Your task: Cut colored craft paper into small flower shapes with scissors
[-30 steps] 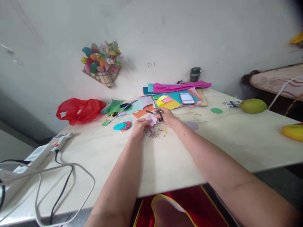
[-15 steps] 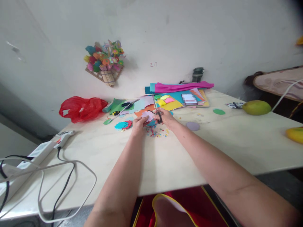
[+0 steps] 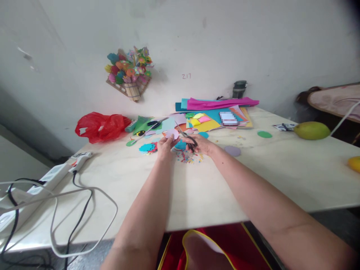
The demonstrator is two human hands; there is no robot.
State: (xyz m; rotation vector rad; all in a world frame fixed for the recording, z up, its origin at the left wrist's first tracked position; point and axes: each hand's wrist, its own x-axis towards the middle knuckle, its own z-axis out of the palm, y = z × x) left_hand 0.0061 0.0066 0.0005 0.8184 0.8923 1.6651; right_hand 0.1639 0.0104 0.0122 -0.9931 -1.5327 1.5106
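Between the thumb and fingers of my left hand [image 3: 165, 144] is a pale lilac paper piece [image 3: 172, 134] with a scalloped edge. My right hand [image 3: 201, 144] grips dark-handled scissors [image 3: 188, 137], whose blades point up and to the left, apart from the paper. Below both hands lie tiny coloured paper scraps [image 3: 189, 157]. A blue paper piece [image 3: 180, 145] rests between the hands on the table. Left of my left hand sit blue scalloped paper shapes [image 3: 146, 148] with red ones [image 3: 154, 146] beside them.
Coloured sheets [image 3: 209, 123], a phone [image 3: 228, 118] and a second pair of scissors [image 3: 153, 123] lie toward the wall. A red plastic bag [image 3: 102, 127] is at left, near a power strip [image 3: 52, 176] and loose cables. A mango [image 3: 311, 130] lies at right.
The scissors have moved away from the lilac paper to the right, and their blades now tilt further left. My left hand still holds the paper. The whole view has shifted slightly.
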